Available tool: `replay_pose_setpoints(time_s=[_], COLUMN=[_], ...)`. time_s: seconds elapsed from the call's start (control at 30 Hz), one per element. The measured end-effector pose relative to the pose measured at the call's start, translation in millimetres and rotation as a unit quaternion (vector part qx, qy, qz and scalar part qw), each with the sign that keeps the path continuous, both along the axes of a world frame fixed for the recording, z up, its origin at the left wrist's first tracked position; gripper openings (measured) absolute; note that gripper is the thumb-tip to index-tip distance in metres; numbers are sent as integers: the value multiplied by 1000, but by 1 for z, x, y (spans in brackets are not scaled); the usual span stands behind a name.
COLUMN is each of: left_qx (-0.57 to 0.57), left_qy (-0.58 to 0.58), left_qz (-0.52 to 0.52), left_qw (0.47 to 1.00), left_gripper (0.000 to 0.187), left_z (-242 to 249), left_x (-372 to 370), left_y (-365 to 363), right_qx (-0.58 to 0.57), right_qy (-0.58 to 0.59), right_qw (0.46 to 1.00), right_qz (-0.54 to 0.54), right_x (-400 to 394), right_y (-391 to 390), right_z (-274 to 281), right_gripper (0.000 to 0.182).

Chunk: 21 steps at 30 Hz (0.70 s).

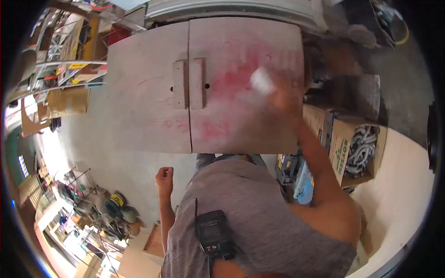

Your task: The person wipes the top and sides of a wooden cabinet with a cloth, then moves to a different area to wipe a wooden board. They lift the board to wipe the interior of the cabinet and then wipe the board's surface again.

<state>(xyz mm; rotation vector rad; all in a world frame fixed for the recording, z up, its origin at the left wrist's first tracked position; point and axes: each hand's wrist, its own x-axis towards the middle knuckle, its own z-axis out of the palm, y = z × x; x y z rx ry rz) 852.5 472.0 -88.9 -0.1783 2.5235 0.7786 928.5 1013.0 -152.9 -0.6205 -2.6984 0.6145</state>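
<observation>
Two flat wooden panels (153, 92) lie side by side in front of me, each with a small wooden block handle (189, 83) near the seam. The right panel is smeared with red stain. My right hand (281, 95) is stretched out over that panel, blurred, holding a white cloth or pad (262, 80) against the stained wood. My left hand (164, 178) hangs at my side below the panels' near edge, fingers curled into a loose fist with nothing in it. A black device (214, 234) is clipped to my grey shirt.
An open cardboard box (345, 148) with grey coiled cable stands to the right, beside other boxes and a pale board (403, 194). Shelves with clutter (74, 69) are at the left. Tools and cans (109, 208) lie on the concrete floor at lower left.
</observation>
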Motion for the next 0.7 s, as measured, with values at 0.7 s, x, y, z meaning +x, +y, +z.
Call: replay_pose_setpoints(time_s=[0.7], left_qx=[-61], left_qy=[-68], left_qz=[152], left_qw=[984], left_gripper=[24], left_z=[11], left_x=[61], left_y=[35], right_qx=[-137], right_qy=[92], right_qw=[982], right_qz=[87], right_x=[-349], right_y=[0], right_z=[-67], right_gripper=[31])
